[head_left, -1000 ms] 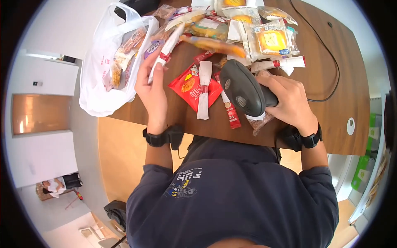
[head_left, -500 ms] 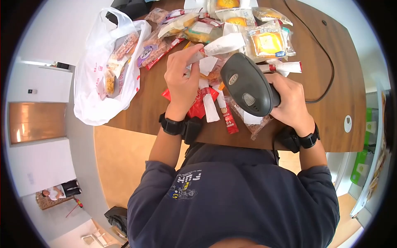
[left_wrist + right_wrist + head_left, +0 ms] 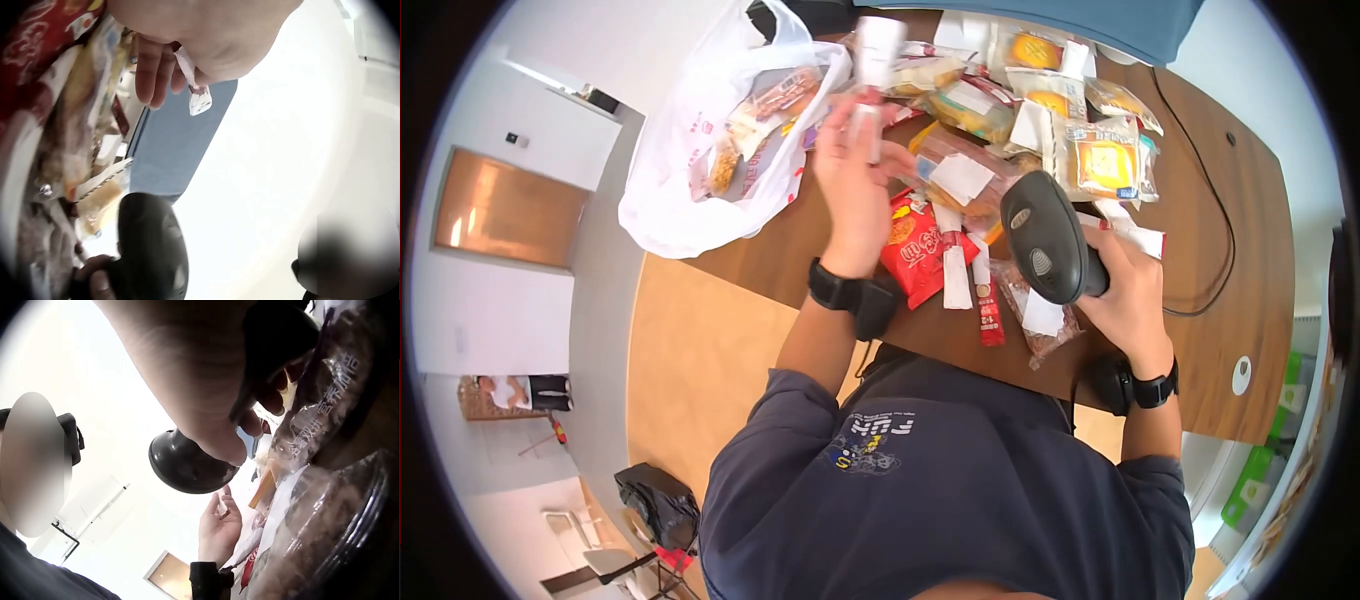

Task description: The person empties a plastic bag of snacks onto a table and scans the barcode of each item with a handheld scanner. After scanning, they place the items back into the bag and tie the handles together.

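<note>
In the head view the left hand pinches a white-and-red stick packet, blurred, above the pile at the plastic bag's right. The left wrist view shows that packet between thumb and fingers of the left hand. The right hand grips the handle of a dark grey scanner, its head over the front of the pile. In the right wrist view the right hand is curled round the scanner. Below the left hand lies a red snack packet.
A white plastic bag with packets inside stands at the table's left. Wrapped cakes and other packets cover the back and middle. A black cable runs along the right side of the wooden table.
The left hand has moved with the stick packet, first toward the scanner, then back toward the bag. A packet with a white label now shows near the scanner. The right hand keeps its grip.
</note>
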### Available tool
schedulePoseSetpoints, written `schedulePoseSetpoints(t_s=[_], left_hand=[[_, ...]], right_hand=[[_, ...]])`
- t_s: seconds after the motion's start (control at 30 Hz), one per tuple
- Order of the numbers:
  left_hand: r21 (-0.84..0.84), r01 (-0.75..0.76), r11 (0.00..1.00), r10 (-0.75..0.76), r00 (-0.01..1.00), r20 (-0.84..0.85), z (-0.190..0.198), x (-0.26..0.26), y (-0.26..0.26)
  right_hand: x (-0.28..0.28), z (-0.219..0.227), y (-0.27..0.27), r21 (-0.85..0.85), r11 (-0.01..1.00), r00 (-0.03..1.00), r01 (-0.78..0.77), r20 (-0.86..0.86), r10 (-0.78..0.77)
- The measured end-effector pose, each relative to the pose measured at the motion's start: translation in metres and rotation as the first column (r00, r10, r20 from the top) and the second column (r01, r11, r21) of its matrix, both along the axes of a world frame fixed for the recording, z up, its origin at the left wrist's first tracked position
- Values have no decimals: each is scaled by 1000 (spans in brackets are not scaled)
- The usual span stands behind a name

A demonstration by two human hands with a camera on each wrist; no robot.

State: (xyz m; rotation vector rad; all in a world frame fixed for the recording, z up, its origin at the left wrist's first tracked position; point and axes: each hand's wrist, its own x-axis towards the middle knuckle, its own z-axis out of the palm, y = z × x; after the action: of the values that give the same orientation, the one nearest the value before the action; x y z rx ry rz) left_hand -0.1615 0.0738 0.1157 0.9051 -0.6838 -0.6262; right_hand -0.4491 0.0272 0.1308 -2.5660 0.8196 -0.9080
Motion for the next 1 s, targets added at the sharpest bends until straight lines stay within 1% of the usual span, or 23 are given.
schedulePoseSetpoints(t_s=[0.03, 0.1, 0.17, 0.27, 0.3, 0.37, 0.4, 0.43, 0.47, 0.5, 0.53, 0.57, 0.6, 0.63, 0.7, 0.73, 0.77, 0.83, 0.87, 0.9, 0.93, 0.97, 1.0], left_hand=[[-59, -52, 997, 51, 999, -19, -1, 20, 1], [-145, -192, 971, 170, 974, -148, 8, 59, 6], [-187, -244, 952, 179, 934, -310, 19, 94, 14], [-114, -305, 945, 240, 890, -389, 33, 104, 24], [-105, -290, 951, 229, 893, -388, 29, 100, 24], [50, -222, 974, 224, 974, -39, 21, 91, 32], [136, -135, 981, 124, 988, 89, 15, 83, 37], [143, -127, 982, 116, 990, 83, 12, 72, 38], [325, -80, 942, -4, 968, 249, 10, 58, 37], [497, -67, 865, -150, 912, 382, 6, 45, 35], [488, -129, 863, -199, 802, 564, -1, 32, 34], [465, -190, 865, -243, 653, 718, -11, 22, 33], [457, -240, 856, -280, 528, 802, -22, 18, 30], [457, -239, 856, -280, 529, 801, -29, 16, 26], [398, -336, 853, -208, 481, 852, -38, 15, 17], [486, -315, 815, -250, 566, 786, -38, 21, 10], [485, -313, 817, -253, 561, 788, -36, 26, 3], [658, -101, 746, -361, 770, 527, -31, 34, -12], [627, -13, 779, -332, 840, 429, -31, 32, -19], [626, -7, 779, -340, 834, 433, -29, 34, -21], [650, 249, 718, -474, 858, 196, -19, 33, -21], [610, 492, 621, -590, 806, -50, -7, 29, -19], [630, 500, 594, -585, 806, -88, 3, 20, -14]], right_hand=[[1, 2, 0, -3, 1000, 1000, -7, 1, 7], [1, 4, 3, 19, 1000, 999, -17, -30, 18], [0, 4, 3, 4, 1000, 999, -12, -34, 12], [-1, 3, 4, -3, 1000, 1000, -9, -30, 9], [-1, 3, 3, -7, 1000, 1000, -16, -20, 16], [0, 4, 4, 0, 1000, 1000, 4, -31, -4], [1, 3, 4, -17, 1000, 1000, 1, -20, -1], [1, 3, 4, -34, 999, 1000, -4, -11, 4], [1, 3, 3, -33, 999, 1000, -7, -18, 7], [1, 3, 4, -30, 1000, 1000, -4, -26, 3], [1, 3, 4, -22, 1000, 1000, 1, -26, -2], [1, 3, 4, -16, 1000, 1000, 5, -25, -5], [1, 3, 4, -16, 1000, 1000, 5, -29, -5], [1, 2, 4, -25, 1000, 1000, 3, -28, -3], [0, 2, 4, -33, 999, 1000, 3, -23, -4], [0, 3, 4, -25, 1000, 999, -4, -31, 3], [-1, 3, 4, -18, 1000, 999, -10, -40, 9], [-1, 0, 3, -39, 999, 1000, -19, -18, 19], [-2, -1, 2, -60, 998, 999, -34, -1, 34], [-2, -2, 2, -61, 998, 1000, -23, 4, 23], [-3, -2, 1, -59, 998, 999, -36, 7, 37], [-3, -3, 1, -54, 997, 999, -48, 11, 49], [-3, -3, 1, -49, 998, 999, -35, 14, 36]])
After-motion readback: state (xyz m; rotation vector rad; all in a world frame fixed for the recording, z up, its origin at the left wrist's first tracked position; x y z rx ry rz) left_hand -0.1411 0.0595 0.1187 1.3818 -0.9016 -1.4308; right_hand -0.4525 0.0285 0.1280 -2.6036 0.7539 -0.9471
